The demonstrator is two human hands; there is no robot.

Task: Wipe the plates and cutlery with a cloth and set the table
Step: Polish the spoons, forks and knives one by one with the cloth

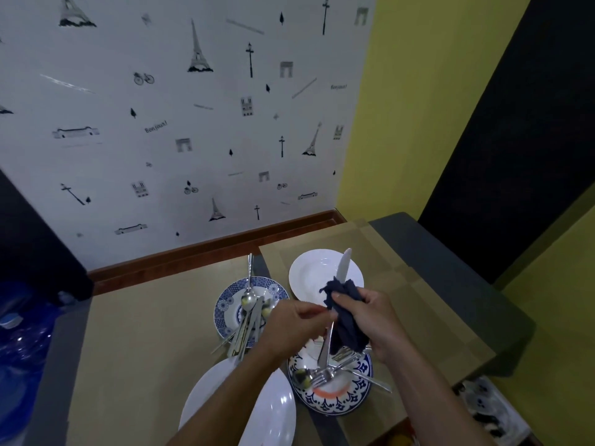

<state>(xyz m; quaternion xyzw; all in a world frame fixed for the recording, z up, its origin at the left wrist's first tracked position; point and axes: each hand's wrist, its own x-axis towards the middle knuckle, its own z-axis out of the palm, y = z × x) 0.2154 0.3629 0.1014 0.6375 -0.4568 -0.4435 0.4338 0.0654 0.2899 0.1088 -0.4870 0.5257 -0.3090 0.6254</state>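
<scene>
My right hand (375, 317) grips a dark blue cloth (344, 313) wrapped round the middle of a table knife (343, 264), whose blade points up and away. My left hand (296, 323) pinches the knife just left of the cloth; the handle hangs down over a blue-patterned plate (357, 400) holding forks and a spoon. A second patterned plate (225, 300) to the left carries several pieces of cutlery (248, 320). A white plate (309, 272) lies beyond my hands, another white plate (277, 410) under my left forearm.
The plates sit on beige placemats (145, 333) on a grey table (450, 252) against a papered wall with a wooden skirting. Blue plastic water bottles (19, 342) stand at the left. Patterned fabric (489, 410) lies beyond the table's right corner.
</scene>
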